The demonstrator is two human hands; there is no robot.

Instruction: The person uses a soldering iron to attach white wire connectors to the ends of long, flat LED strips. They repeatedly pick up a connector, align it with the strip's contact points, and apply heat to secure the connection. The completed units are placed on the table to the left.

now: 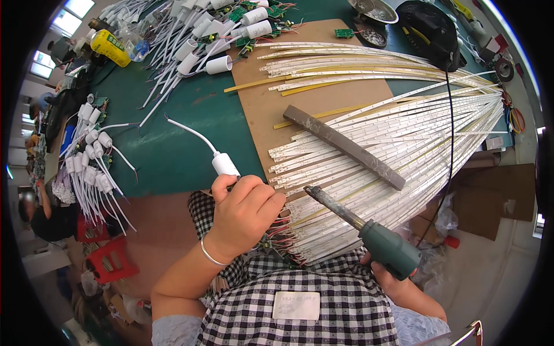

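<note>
My left hand (245, 209), with a bangle at the wrist, is closed at the table's near edge. Its fingers pinch the lower end of a white cylindrical cap (224, 164), whose white cable (193, 132) runs out over the green tabletop. My right hand (388, 275) grips the green handle of a soldering iron (390, 249). The iron's dark tip points up and left, over a fan of thin white LED strips (346, 213). Small wired boards (280, 236) hang at the strips' near ends, partly hidden by my left hand.
A long grey bar (343, 147) lies across the strips on brown cardboard (254, 104). Piles of white caps with cables lie at the far side (202, 40) and left (89, 161). A black cord (451, 127) crosses the strips. A metal dish (378, 10) stands far back; a person (49, 213) sits left.
</note>
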